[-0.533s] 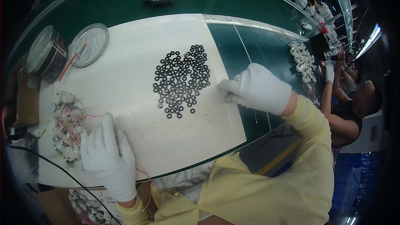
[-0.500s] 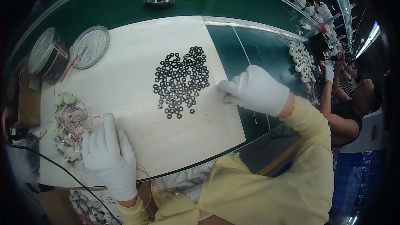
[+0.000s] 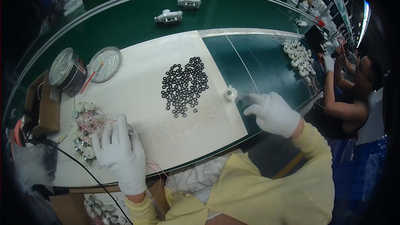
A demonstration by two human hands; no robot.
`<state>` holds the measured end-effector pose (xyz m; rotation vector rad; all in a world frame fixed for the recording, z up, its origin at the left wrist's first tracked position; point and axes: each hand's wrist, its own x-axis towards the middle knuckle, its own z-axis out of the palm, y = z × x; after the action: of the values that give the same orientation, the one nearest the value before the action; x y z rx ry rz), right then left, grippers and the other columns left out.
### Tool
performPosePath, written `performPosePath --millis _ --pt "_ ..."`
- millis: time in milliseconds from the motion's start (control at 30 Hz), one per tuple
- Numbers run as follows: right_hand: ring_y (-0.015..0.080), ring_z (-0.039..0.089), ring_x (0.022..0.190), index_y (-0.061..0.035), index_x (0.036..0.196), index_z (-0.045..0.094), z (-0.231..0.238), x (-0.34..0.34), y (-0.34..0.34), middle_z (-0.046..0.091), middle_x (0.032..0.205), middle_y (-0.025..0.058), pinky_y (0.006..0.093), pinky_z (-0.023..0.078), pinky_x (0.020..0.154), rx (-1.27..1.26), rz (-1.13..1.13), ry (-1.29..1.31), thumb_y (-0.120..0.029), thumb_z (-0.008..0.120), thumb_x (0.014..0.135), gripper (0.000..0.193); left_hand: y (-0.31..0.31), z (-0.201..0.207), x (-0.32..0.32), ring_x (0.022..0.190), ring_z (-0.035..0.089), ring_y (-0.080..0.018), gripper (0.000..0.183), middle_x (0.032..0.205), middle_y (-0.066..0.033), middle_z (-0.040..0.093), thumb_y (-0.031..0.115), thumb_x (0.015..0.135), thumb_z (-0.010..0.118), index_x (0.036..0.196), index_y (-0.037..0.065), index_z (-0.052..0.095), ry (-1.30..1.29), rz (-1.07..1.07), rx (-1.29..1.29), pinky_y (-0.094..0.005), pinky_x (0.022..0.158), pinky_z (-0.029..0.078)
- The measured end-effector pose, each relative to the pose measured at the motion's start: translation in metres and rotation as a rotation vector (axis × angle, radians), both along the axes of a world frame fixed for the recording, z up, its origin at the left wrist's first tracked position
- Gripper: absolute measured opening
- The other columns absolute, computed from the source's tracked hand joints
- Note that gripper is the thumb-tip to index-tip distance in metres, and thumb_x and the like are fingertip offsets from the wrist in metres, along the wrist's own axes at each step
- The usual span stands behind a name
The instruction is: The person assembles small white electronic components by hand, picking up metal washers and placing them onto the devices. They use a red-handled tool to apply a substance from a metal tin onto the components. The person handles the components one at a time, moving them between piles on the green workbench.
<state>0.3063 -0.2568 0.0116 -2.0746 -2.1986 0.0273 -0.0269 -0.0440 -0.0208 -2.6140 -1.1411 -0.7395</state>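
Observation:
My left hand, in a white glove, is at the sheet's lower left. Its fingers and thumb close round a small motor, of which only a metallic edge shows. Pink wires trail beside that wrist. Next to this hand is a pile of small white and metal motors with tangled pink leads. My right hand, also gloved, hovers over the green surface with fingers apart and nothing visible in them. Left of its fingertips, a round white motor stands near the pale sheet's right edge.
Many black rings lie mid-sheet. A tub, a round lid with a red-handled brush, and a cardboard box are at left. Two white housings sit beyond. White motors and a co-worker are right.
My right hand has opened and moved right, and the round white motor now stands by the sheet's right edge. A metallic edge now shows in my left hand. The whole view has shifted.

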Motion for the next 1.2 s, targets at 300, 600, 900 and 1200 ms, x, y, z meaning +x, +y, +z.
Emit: performPosePath --millis 300,600,900,1200 --pt "0.0238 0.065 0.055 -0.0162 0.107 0.068 -0.030 -0.020 0.042 0.065 0.063 0.0029 0.0374 0.047 0.050 0.328 -0.284 -0.090 -0.025 0.071 0.090 0.019 -0.011 0.009 -0.003 0.095 0.066 -0.0287 0.067 0.101 -0.0132 0.073 0.000 0.087 0.067 0.151 0.002 0.048 -0.416 -0.191 -0.054 -0.0465 0.106 0.044" --pt "0.0308 0.068 0.067 -0.0095 0.108 0.072 -0.010 0.022 0.057 0.071 0.078 0.0120 0.0408 0.054 0.060 0.544 -0.489 -0.023 -0.019 0.069 0.094 0.017 -0.022 -0.006 -0.012 0.089 0.060 -0.0142 0.077 0.109 -0.0147 0.069 -0.005 0.096 0.053 0.165 0.005 0.022 -1.093 -0.281 -0.704 -0.0337 0.100 0.048" --pt "0.0307 0.067 0.067 -0.0012 0.134 0.059 0.001 -0.111 0.060 0.068 0.109 0.0201 0.0402 0.052 0.058 0.658 0.197 0.650 -0.012 0.080 0.073 0.066 -0.073 0.026 0.014 0.081 0.060 -0.0152 0.077 0.110 -0.0112 0.069 0.003 0.097 0.063 0.163 0.002 0.025 -1.125 -0.278 -0.846 -0.0338 0.083 0.053" --pt "0.0210 0.063 0.069 -0.0031 0.142 0.055 -0.052 -0.149 0.052 0.068 0.107 0.0166 0.0330 0.052 0.061 0.623 0.181 1.213 -0.025 0.080 0.087 0.064 -0.083 0.032 0.018 0.059 0.059 -0.0307 0.063 0.079 -0.0095 0.064 0.019 0.097 0.063 0.148 -0.011 0.043 -0.516 -0.667 -0.361 -0.0433 0.059 0.047"
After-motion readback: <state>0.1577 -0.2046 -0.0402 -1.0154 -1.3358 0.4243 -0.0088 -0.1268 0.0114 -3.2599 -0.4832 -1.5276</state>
